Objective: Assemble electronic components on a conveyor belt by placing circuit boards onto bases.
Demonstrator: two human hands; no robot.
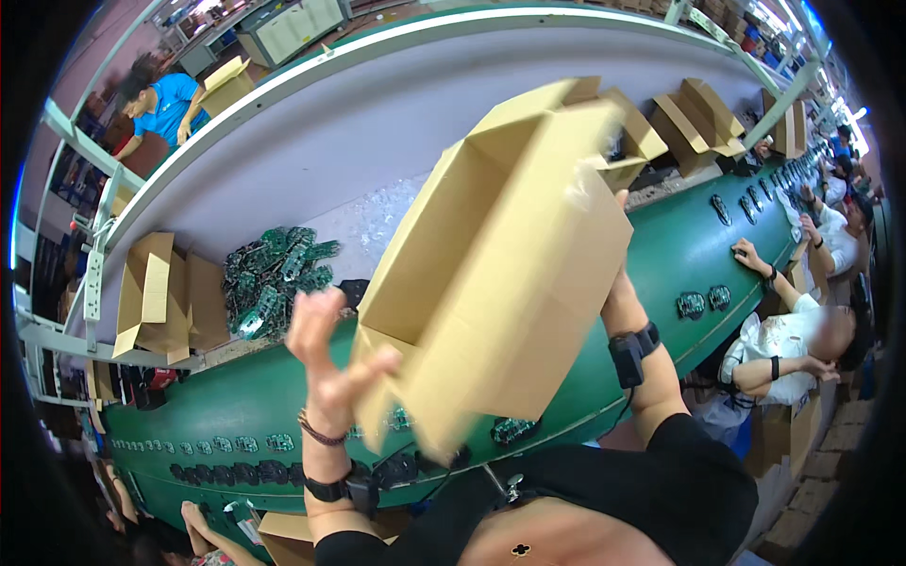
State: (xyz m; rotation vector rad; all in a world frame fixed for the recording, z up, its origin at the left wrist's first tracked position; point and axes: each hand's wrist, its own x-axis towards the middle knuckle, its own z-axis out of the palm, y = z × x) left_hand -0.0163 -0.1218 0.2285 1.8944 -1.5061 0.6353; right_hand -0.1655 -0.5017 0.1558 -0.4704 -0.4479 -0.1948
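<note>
Mid-frame, the left hand [327, 354] was splayed, apparently empty, beside a tilted carton [533, 292] likely propped by the right hand [618, 282] (grip hidden).

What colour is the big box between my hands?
The box is plain tan cardboard, seen best in the head view.

And here runs the green worktop [684, 255], carrying rows of circuit boards [279, 442] and black parts [246, 472] at left, with a board pair [692, 305] sitting right!

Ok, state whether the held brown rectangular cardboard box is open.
Open: the brown rectangular cardboard box shows its inside walls, uncovered by flaps.
</note>
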